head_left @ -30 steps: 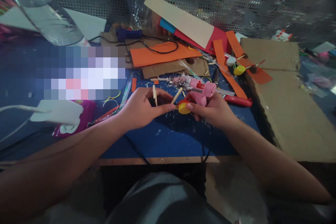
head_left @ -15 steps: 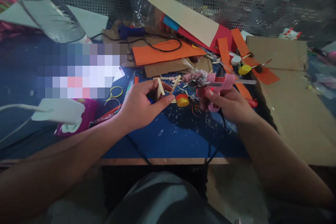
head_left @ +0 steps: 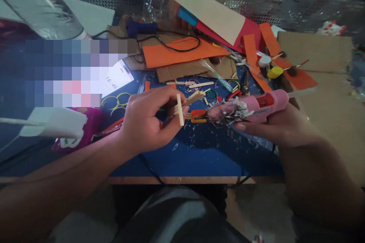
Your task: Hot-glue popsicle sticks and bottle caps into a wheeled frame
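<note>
My left hand (head_left: 146, 119) pinches a small piece made of pale wooden sticks (head_left: 180, 111) between thumb and fingers. One stick stands crosswise at the front, and others point away to the right. Around the handle of a pink hot glue gun (head_left: 269, 102) my right hand (head_left: 288, 127) is closed. The gun's front is crusted with grey and white residue, its dark nozzle aimed left, close to the wooden piece. A clear glue stick (head_left: 303, 92) juts from its rear. Behind the nozzle tip lies an orange-yellow object (head_left: 196, 112), partly hidden.
Glue scraps litter the blue table (head_left: 199, 159). Orange sheets (head_left: 171, 56), cardboard (head_left: 327, 98) and a blue-handled tool (head_left: 141, 28) with a black cord lie around. On the left are a lit phone (head_left: 118, 79), a white adapter (head_left: 51, 121) and a plastic bottle (head_left: 42, 7).
My right hand has turned the glue gun and brought it nearer, its nozzle now lower. My left hand has rotated the wooden piece. The view has shifted slightly.
</note>
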A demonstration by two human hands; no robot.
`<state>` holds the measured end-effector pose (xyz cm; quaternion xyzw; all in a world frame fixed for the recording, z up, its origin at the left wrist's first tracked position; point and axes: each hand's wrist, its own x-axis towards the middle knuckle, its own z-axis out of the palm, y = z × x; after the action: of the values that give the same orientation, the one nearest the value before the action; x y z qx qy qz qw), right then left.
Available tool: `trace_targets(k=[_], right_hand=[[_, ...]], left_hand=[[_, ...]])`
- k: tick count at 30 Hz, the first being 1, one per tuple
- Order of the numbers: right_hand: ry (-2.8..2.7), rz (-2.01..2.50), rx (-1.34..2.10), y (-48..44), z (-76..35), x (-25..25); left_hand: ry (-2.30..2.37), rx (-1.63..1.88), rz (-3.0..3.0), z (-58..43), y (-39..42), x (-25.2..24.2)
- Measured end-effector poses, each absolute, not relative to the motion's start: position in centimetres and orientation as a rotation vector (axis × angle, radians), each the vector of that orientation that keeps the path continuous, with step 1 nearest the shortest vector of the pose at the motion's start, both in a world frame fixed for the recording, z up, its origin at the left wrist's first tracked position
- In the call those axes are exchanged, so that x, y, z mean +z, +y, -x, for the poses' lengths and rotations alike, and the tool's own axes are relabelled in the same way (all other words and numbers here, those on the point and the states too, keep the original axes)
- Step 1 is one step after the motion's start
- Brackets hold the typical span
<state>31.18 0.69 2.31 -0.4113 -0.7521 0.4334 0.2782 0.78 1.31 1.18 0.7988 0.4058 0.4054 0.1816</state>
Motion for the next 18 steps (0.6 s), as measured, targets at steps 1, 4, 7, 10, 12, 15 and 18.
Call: trace_targets(k=[1, 4, 7, 10, 12, 15, 18], right_hand=[[-2.03, 1.102, 1.161, 0.7, -31.1, 2.2], [-2.071, 1.09, 1.151, 0.6, -31.0, 2.1], [-2.126, 1.099, 1.137, 0.8, -31.0, 2.0], [-2.188, 1.115, 1.128, 0.9, -31.1, 1.8], [-2.176, 1.162, 1.107, 0.9, -31.2, 1.6], [-2.149, 1.201, 1.106, 0.7, -31.3, 1.2], [-2.119, 1.281, 1.048, 0.5, -31.3, 0.7]], left_hand=[[1.113, 1.171, -2.295, -0.8, 1.3, 1.2], [1.06, 1.213, -2.365, -0.8, 1.2, 1.3], [1.107, 1.158, -2.365, -0.8, 1.1, 1.4], [1.139, 1.143, -2.374, -0.8, 1.1, 1.4], [1.147, 1.137, -2.394, -0.8, 1.0, 1.3], [1.149, 1.119, -2.417, -0.6, 1.1, 1.2], [1.139, 1.118, -2.424, -0.6, 1.2, 1.0]])
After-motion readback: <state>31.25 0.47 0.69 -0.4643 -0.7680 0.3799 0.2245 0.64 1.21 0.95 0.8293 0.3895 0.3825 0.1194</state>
